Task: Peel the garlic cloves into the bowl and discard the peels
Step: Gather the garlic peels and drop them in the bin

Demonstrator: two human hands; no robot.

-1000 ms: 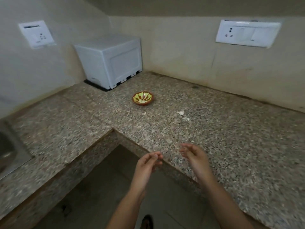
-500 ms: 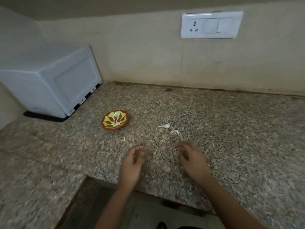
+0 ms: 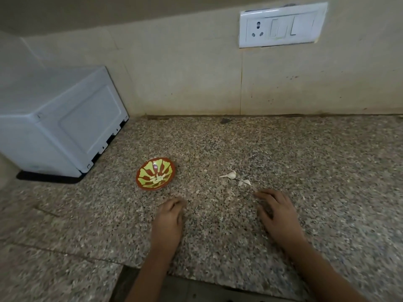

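Lying near right hand (image 3: 277, 212): garlic cloves (image 3: 231, 175)

A red-brown bowl (image 3: 151, 188) carries a yellow-green petal pattern radiating from its centre. White garlic cloves (image 3: 231, 175) lie on a countertop (image 3: 305, 171) speckled grey, brown and black. The appliance (image 3: 65, 127) and switch plate (image 3: 281, 25) are white; the wall (image 3: 174, 73) is beige.

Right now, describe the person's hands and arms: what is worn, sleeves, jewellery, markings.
The left hand and right hand are bare: no gloves, and no ring shows, though the picture is slightly soft. The left forearm and right forearm are uncovered down to the frame's lower edge; no sleeve, watch or bracelet is in view. No markings are visible.
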